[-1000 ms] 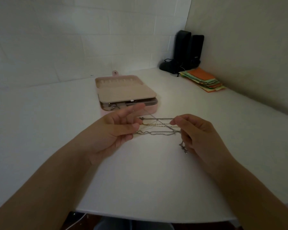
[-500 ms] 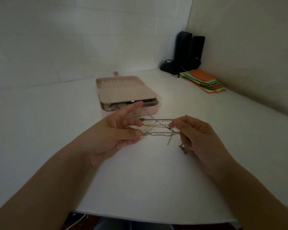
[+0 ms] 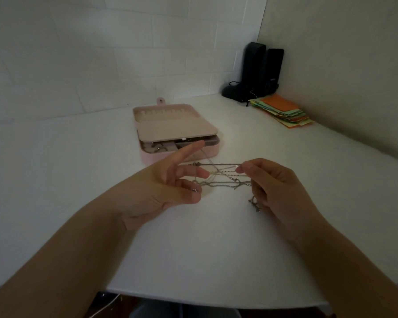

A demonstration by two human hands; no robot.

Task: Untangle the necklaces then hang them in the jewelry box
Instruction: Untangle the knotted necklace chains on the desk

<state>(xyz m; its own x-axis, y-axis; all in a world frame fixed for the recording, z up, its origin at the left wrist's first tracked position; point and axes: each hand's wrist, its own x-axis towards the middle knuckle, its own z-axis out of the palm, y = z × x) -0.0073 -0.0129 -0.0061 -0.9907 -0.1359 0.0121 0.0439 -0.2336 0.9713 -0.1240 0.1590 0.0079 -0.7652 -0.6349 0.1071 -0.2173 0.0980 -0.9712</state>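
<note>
Necklaces (image 3: 223,176): several thin chains stretched taut between the two hands, held just above the white table (image 3: 193,249), in front of the pink jewelry box (image 3: 177,134). Strands cross one another mid-span; a small knot or clasp sits near the right end, and a loose tail dangles below the right hand (image 3: 278,187). Left hand (image 3: 168,189): index finger extended straight toward the box, thumb and lower fingers pinching chain ends. Right hand: fingers curled, fingertips pinching the opposite ends. Box lies open just behind the hands, lid folded back, a row of hooks visible along its far edge; no chain hangs there yet. Judgement: untangling stage, early. To do it well, ease the tension, since pulling taut probably tightens the crossings. Pick one strand, follow it to its clasp, and feed that free end back through the crossing point. Keep the remaining chains spread apart while working.
</note>
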